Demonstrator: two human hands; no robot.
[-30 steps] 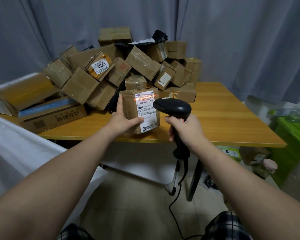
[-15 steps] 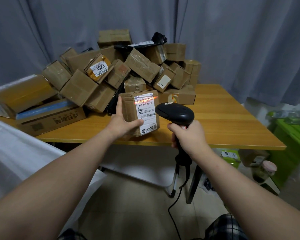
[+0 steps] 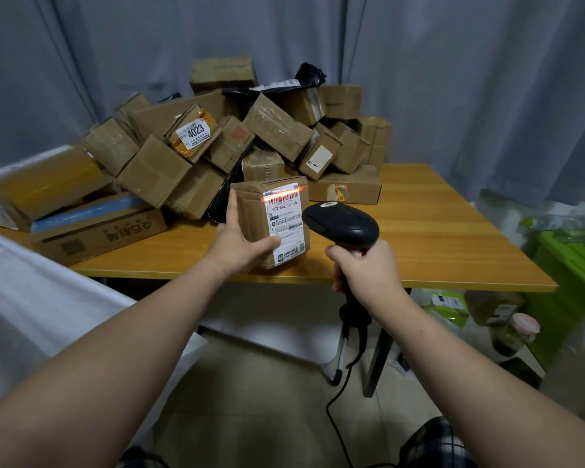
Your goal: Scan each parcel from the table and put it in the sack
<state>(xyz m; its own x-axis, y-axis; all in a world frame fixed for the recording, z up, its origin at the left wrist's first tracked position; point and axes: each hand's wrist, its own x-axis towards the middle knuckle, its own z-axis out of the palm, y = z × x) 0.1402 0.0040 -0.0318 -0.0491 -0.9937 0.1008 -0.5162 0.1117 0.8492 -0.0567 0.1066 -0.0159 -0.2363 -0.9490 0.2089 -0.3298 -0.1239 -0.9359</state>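
Left hand (image 3: 237,246) is gripping the parcel (image 3: 254,217), with the thumb lying across the lower front face and the fingers wrapping the left side. The parcel, a small brown carton, is standing upright at the front edge of the desk (image 3: 453,238), just in front of the pile of parcels (image 3: 274,126). Whether its base is resting on the desk cannot be told. Its white shipping label (image 3: 286,224) is facing the camera.

Right hand (image 3: 368,271) is clamping round the handle of the black scanner (image 3: 343,226), fingers curled tight. The scanner head is sitting just right of the parcel and pointing at the label. A red scan line (image 3: 284,194) is falling across the barcode at the top of the label. The scanner cable (image 3: 338,417) is hanging down toward the floor.

The pile is occupying the rear left part of the desk and leaning against the grey curtain (image 3: 453,79). One carton in it is bearing a label numbered 4023 (image 3: 193,131). White fabric (image 3: 31,298) is lying at the left, below desk level. A green bin (image 3: 568,265) is standing to the right of the desk.
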